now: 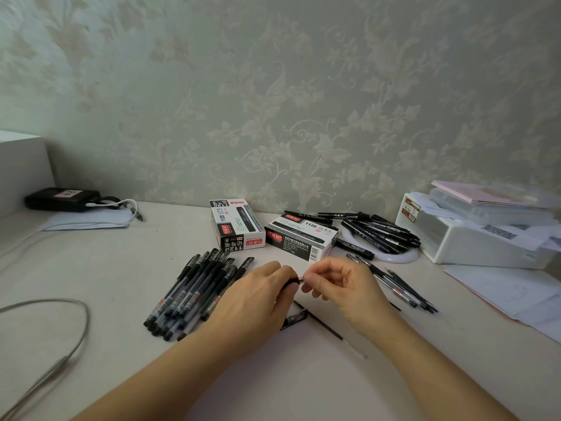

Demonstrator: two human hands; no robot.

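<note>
While your left hand (258, 302) curls its fingers round the black pen (289, 284), your right hand (340, 284) pinches the pen's small silver tip (300, 280), and the pen sits between both hands just above the tabletop (115, 268). A thin refill (326, 326) lies on the tabletop under your hands. A pile of pens (194, 293) lies just left of your left hand, more pens (400, 290) lie to the right, and a tall box (236, 226) and a flat box (303, 238) sit behind by the wall (303, 117).
</note>
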